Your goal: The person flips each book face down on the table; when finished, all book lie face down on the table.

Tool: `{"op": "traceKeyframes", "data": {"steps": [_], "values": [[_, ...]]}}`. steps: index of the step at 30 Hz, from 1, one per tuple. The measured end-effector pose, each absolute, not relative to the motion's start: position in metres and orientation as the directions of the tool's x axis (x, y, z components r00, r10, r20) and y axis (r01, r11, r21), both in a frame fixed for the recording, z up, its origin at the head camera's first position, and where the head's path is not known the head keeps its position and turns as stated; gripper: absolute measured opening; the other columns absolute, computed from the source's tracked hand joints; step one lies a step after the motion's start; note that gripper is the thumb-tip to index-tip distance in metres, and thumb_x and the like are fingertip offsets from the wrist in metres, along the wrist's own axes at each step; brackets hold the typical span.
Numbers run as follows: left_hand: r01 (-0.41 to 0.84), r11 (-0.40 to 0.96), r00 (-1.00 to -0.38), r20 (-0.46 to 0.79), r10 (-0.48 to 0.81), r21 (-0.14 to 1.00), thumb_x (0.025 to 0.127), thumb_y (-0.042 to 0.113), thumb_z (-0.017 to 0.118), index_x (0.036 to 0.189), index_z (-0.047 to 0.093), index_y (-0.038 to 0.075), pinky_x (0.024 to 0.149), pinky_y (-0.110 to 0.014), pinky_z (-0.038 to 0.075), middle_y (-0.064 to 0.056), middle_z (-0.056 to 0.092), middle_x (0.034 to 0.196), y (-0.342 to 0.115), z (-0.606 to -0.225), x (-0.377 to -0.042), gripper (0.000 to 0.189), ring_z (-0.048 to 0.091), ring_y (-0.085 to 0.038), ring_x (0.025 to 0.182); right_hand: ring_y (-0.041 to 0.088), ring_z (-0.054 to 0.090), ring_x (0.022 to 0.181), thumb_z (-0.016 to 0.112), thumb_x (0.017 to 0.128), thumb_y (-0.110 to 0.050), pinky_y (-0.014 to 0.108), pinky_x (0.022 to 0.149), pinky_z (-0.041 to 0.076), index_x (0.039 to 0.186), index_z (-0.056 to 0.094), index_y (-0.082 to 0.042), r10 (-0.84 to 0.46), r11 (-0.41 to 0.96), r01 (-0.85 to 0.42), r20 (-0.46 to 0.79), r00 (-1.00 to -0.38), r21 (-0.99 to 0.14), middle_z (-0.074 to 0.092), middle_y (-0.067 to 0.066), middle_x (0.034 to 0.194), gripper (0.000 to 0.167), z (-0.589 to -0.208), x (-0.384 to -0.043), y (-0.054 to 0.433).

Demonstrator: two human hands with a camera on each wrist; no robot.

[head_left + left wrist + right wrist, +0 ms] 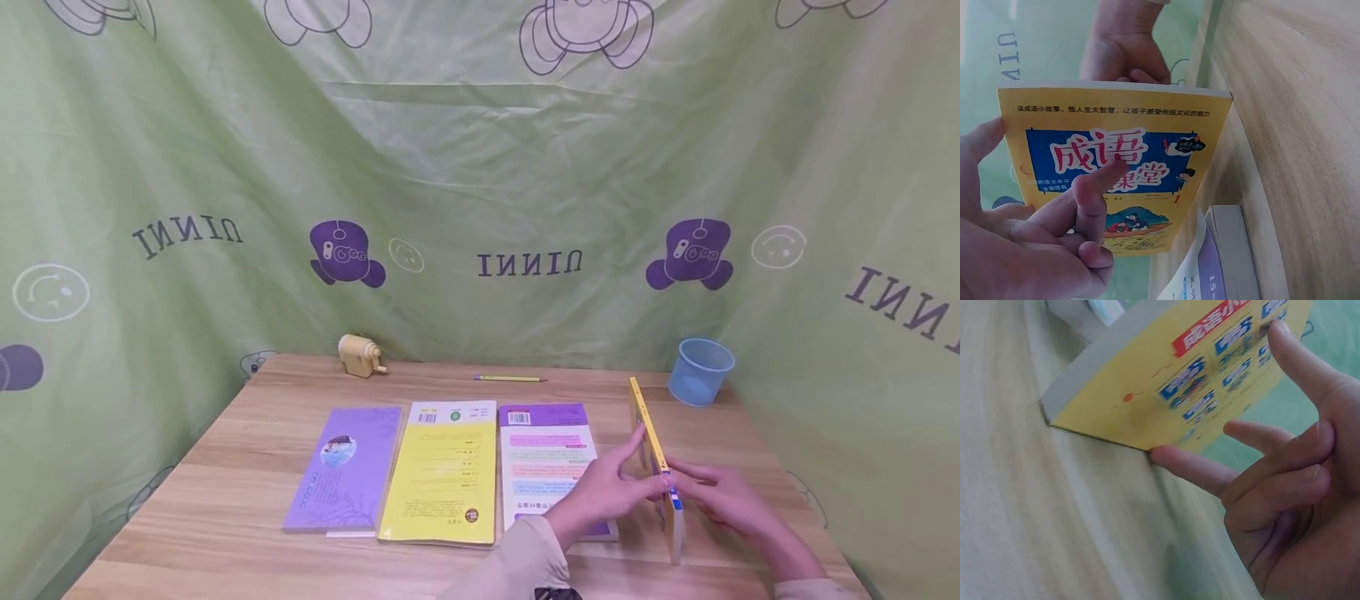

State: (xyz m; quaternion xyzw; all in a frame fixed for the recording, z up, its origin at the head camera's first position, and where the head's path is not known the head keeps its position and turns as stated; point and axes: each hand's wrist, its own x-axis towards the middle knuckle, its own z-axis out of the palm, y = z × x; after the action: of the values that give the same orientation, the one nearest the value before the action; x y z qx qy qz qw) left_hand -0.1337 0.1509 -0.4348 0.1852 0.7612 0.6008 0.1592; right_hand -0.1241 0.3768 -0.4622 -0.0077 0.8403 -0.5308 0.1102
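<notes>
A yellow book [649, 423] stands upright on edge at the right of the table, spine up, between my two hands. My left hand [606, 493] holds it from the left, a fingertip on the spine and other fingers over the front cover [1175, 140], which has red and blue lettering. From the other side my right hand [726, 502] holds it, one digit against the yellow back cover [1110, 419] and another fingertip at its lower edge; its remaining fingers are curled. Left of the hands lies a purple-and-white book [543, 442], partly covered by my left hand.
A yellow book [442, 475] and a lilac book [352, 475] lie flat in a row further left. Along the back are a cream pencil sharpener [360, 355] with a crank, a pencil [510, 378] and a blue cup [700, 372]. Green curtain [465, 167] encloses the table.
</notes>
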Motion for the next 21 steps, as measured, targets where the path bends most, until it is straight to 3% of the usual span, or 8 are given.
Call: {"op": "traceKeyframes", "data": {"steps": [3,8,11,13,14,18,20,21], "values": [[0.072,0.171,-0.881,-0.018,0.473,0.983,0.089,0.036,0.076,0.156,0.035,0.035,0.091,-0.026,0.052,-0.001,0.079,0.083,0.149,-0.435,-0.133,0.079,0.075,-0.008,0.081,0.001,0.032,0.046,0.064,0.098,-0.032,0.019,0.046,0.035,0.103,0.059,-0.06,-0.121,0.438,0.097,-0.165,-0.979,-0.894,0.03,-0.016,0.052,0.029,-0.466,-0.125,0.376],[0.032,0.123,-0.881,-0.03,0.471,0.992,0.089,0.029,0.077,0.156,0.036,0.035,0.075,-0.027,0.056,-0.003,0.079,0.084,0.148,-0.437,-0.133,0.079,0.074,-0.009,0.081,0.001,0.032,0.046,0.064,0.099,-0.03,0.018,0.046,0.034,0.106,0.061,-0.059,-0.112,0.426,0.107,-0.17,-0.979,-0.898,0.038,-0.016,0.054,0.03,-0.471,-0.125,0.375],[0.019,0.11,-0.885,-0.035,0.465,0.994,0.088,0.028,0.078,0.154,0.037,0.039,0.069,-0.028,0.055,-0.004,0.079,0.084,0.148,-0.438,-0.134,0.078,0.075,-0.013,0.081,0.001,0.031,0.045,0.067,0.097,-0.031,0.018,0.045,0.034,0.124,0.064,-0.043,-0.091,0.429,0.119,-0.174,-0.98,-0.895,0.038,-0.015,0.053,0.03,-0.47,-0.124,0.372],[0.005,0.099,-0.888,-0.041,0.458,0.995,0.088,0.027,0.078,0.154,0.039,0.04,0.069,-0.03,0.056,-0.004,0.079,0.083,0.148,-0.437,-0.134,0.078,0.075,-0.018,0.081,0.002,0.031,0.044,0.068,0.096,-0.033,0.019,0.045,0.034,0.137,0.061,-0.024,-0.078,0.445,0.123,-0.175,-0.981,-0.887,0.031,-0.015,0.051,0.043,-0.47,-0.125,0.369],[0.004,0.097,-0.889,-0.04,0.456,0.995,0.088,0.026,0.078,0.154,0.039,0.04,0.069,-0.031,0.056,-0.004,0.078,0.082,0.147,-0.437,-0.134,0.078,0.075,-0.02,0.081,0.003,0.031,0.044,0.069,0.095,-0.034,0.019,0.045,0.034,0.136,0.062,-0.027,-0.07,0.449,0.13,-0.18,-0.981,-0.884,0.03,-0.015,0.05,0.042,-0.47,-0.125,0.368],[0.005,0.093,-0.891,-0.037,0.453,0.996,0.087,0.025,0.079,0.155,0.038,0.035,0.075,-0.029,0.056,-0.004,0.079,0.085,0.144,-0.436,-0.134,0.08,0.075,-0.016,0.082,0.004,0.03,0.044,0.069,0.094,-0.035,0.019,0.044,0.033,0.143,0.055,-0.012,-0.062,0.478,0.127,-0.177,-0.982,-0.869,0.036,-0.012,0.052,0.056,-0.47,-0.125,0.366],[0.007,0.099,-0.892,-0.039,0.451,0.995,0.086,0.025,0.08,0.155,0.038,0.033,0.078,-0.028,0.056,-0.005,0.079,0.088,0.142,-0.436,-0.134,0.081,0.074,-0.012,0.084,0.009,0.043,0.052,0.069,0.094,-0.035,0.024,0.052,0.042,0.143,0.057,-0.013,-0.063,0.507,0.108,-0.162,-0.985,-0.855,0.06,-0.001,0.064,0.055,-0.471,-0.125,0.365],[0.01,0.106,-0.893,-0.039,0.448,0.994,0.086,0.026,0.08,0.155,0.039,0.032,0.08,-0.027,0.056,-0.005,0.079,0.09,0.141,-0.436,-0.134,0.081,0.074,-0.01,0.086,0.016,0.056,0.061,0.069,0.095,-0.035,0.03,0.062,0.049,0.143,0.053,-0.004,-0.067,0.531,0.093,-0.151,-0.986,-0.842,0.07,0.008,0.076,0.06,-0.472,-0.125,0.365]]}}
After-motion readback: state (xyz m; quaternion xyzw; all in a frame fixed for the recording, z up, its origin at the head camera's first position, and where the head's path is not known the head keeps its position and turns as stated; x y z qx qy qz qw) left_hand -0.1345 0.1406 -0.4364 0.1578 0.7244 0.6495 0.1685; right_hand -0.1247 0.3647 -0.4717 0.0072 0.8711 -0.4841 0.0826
